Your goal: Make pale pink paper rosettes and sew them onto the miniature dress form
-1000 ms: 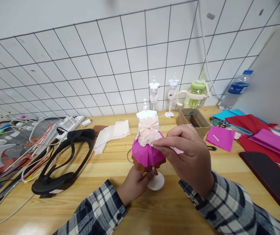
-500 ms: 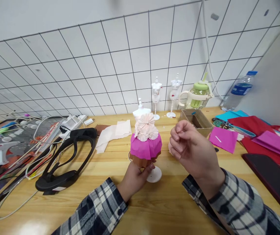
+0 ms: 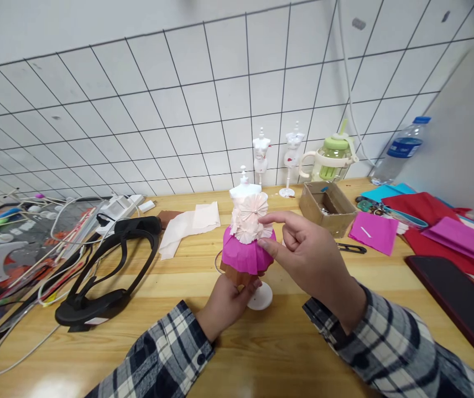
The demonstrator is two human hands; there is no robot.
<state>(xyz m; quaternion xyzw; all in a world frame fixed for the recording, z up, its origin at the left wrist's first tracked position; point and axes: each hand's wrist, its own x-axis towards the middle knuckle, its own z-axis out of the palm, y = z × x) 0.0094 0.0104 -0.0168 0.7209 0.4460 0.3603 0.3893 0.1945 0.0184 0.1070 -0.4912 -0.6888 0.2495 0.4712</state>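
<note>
A small white dress-form mannequin [image 3: 245, 190] stands in the middle of the table, tilted slightly. It wears a magenta crepe-paper skirt [image 3: 245, 257] over a brown layer [image 3: 237, 275], and pale pink pleated paper flowers [image 3: 255, 207] cover its chest. My left hand [image 3: 228, 304] is closed round its lower part beneath the skirt; the fingers behind are hidden. At the flowers' right edge is my right hand [image 3: 307, 254], index finger and thumb apart and the other fingers curled. Its index fingertip seems to touch a flower; the thumb tip is by the skirt's top.
Two bare mannequins [image 3: 290, 157] stand by the tiled wall. Pale pink paper strips [image 3: 187, 226] and a black headset frame [image 3: 112, 271] lie left. To the right are a cardboard box [image 3: 323, 221], a green-lidded cup [image 3: 334, 157], a water bottle [image 3: 402, 152], coloured paper and a phone [image 3: 452, 298].
My right hand has moved left to the flowers, and its index finger and thumb have spread from a closed hand. A black clip-like tool behind it now shows. The left hand keeps its hold.
</note>
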